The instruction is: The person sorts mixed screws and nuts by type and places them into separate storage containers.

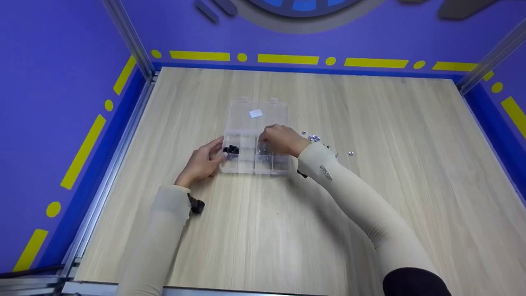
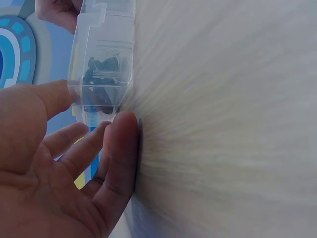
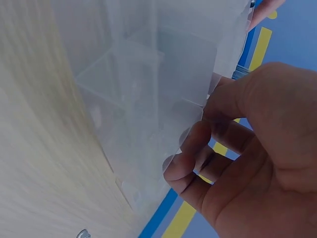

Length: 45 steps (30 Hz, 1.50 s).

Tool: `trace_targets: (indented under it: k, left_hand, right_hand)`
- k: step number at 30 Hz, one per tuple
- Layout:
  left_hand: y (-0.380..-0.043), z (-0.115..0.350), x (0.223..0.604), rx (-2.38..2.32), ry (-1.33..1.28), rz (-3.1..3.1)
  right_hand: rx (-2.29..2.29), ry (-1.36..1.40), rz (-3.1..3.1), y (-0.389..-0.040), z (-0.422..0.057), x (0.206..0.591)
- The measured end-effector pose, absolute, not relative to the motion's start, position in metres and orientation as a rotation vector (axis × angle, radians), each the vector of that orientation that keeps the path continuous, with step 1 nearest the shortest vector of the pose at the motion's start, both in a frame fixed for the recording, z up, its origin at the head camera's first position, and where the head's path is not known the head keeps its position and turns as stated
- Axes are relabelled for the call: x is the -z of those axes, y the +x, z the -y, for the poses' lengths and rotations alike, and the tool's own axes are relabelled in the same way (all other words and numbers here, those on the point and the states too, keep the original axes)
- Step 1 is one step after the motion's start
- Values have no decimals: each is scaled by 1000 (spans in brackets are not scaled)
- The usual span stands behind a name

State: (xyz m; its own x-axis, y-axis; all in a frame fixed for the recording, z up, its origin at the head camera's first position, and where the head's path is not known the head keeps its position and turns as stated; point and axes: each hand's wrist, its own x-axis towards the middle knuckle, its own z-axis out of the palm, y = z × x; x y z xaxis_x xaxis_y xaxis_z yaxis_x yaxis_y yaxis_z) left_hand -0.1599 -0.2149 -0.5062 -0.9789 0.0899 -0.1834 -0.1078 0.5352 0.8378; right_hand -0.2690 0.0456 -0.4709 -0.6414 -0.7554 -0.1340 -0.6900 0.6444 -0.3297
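Note:
A clear plastic compartment box [image 1: 247, 164] lies on the table with its lid [image 1: 238, 113] swung open toward the back. Its left compartment contains small black parts [image 1: 231, 149]. My left hand [image 1: 201, 163] holds the box's left end, the thumb [image 2: 57, 96] at the rim and the other fingers around the outside. Over the right-hand compartments is my right hand [image 1: 283, 139], its fingers bent down inside the box. In the right wrist view its fingertips [image 3: 179, 167] show right at the clear wall; I cannot tell whether they pinch anything. Small shiny pieces [image 1: 264, 151] lie in the compartment below them.
To the right of the box is a loose pile of small silver pieces [image 1: 313, 138], partly behind the right forearm. A single silver piece [image 1: 350, 153] lies farther right. A white label [image 1: 255, 113] sits on the lid. Blue panels [image 1: 287, 41] border the wooden table [image 1: 246, 230].

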Motion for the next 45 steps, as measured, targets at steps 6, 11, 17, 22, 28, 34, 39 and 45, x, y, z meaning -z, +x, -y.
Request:
trace_targets:
  k: [6, 11, 17, 22, 28, 34, 39, 45]
  left_hand:
    - [-162, 216, 506, -1354, 20, -2622]
    - [-161, 215, 506, -1382, 11, -2603]
    - [-161, 216, 507, -1376, 11, -2613]
    - [-161, 216, 507, -1367, 7, -2624]
    - [-161, 215, 508, -1383, -4, -2601]
    - [-161, 215, 506, -1373, -2, -2612]
    - [-160, 215, 505, -1368, -9, -2621]
    - [-161, 214, 507, -1373, -2, -2617]
  right_hand:
    - [341, -1195, -2629, -270, -47, 473]
    - [352, -1173, -2624, -270, -48, 474]
    - [351, -1160, -2623, -270, -47, 473]
    - [386, -1169, -2628, -270, -49, 474]
    - [600, -1298, -2687, -270, -65, 474]
    - [793, -1313, -2854, -281, -97, 474]
    - [833, -1255, -2906, -289, -126, 478]
    - [818, -1139, -2895, -291, -157, 483]
